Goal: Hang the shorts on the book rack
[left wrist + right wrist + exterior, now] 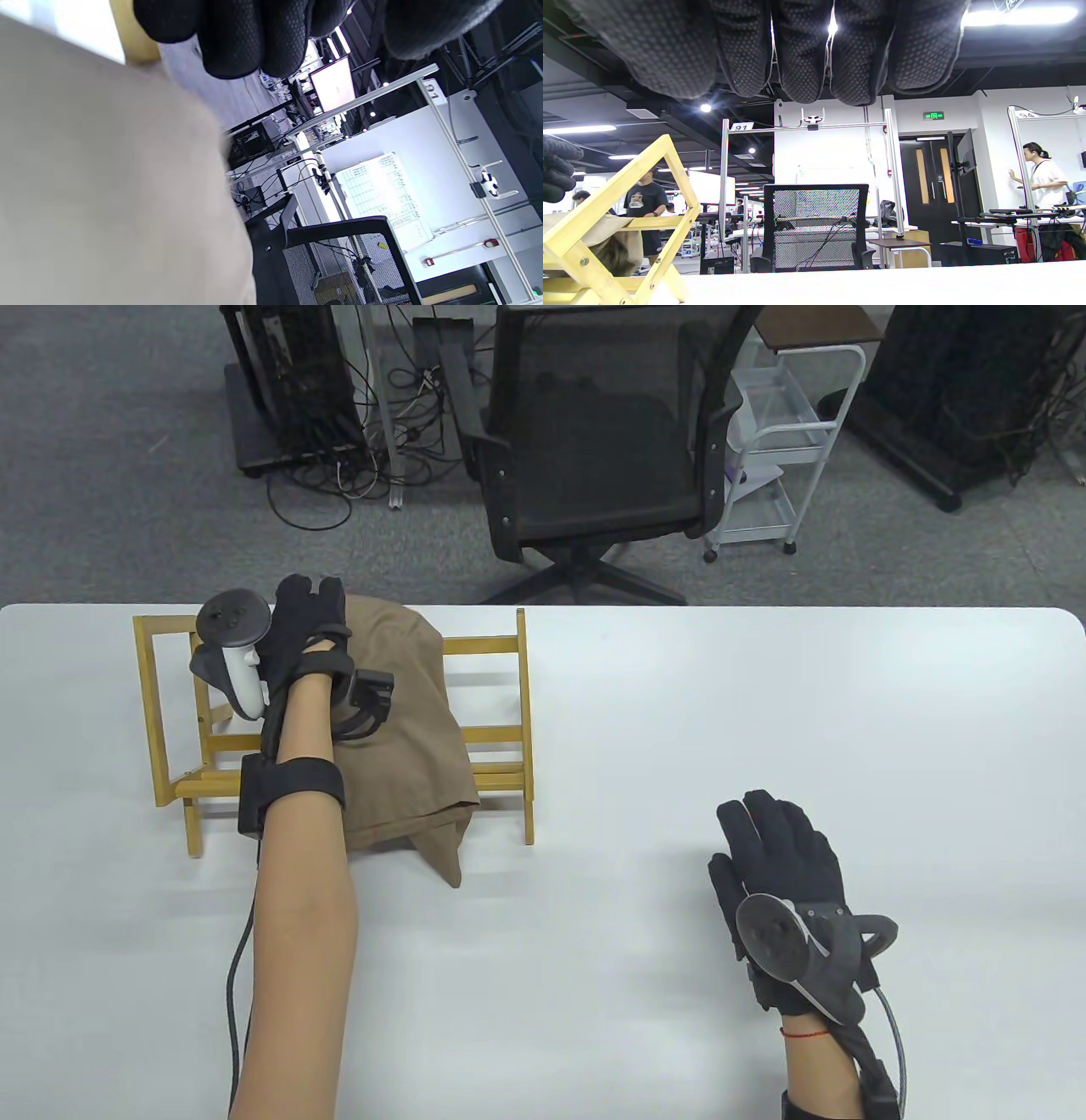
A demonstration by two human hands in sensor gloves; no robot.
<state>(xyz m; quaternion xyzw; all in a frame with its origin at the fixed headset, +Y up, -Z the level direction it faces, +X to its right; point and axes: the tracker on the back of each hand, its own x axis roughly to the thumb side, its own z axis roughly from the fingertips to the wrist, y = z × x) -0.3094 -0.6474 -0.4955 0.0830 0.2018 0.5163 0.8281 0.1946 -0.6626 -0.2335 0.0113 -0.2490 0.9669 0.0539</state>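
Brown shorts (pixel 407 712) are draped over a wooden book rack (pixel 501 645) at the table's left. My left hand (pixel 312 598) rests on top of the shorts by the rack's back rail. In the left wrist view its fingers (pixel 237 38) and thumb stand apart with no cloth between them, above the blurred shorts (pixel 106 190) and a bit of rack (pixel 133 42). My right hand (pixel 768 827) lies flat on the table at the right, fingers spread, holding nothing. The right wrist view shows the rack (pixel 649 169) and shorts (pixel 598 228) at the left.
The white table (pixel 764 687) spans the view. A black office chair (pixel 594 458) stands just behind its far edge, with a white cart (pixel 780 432) to its right. Cables trail from both wrists.
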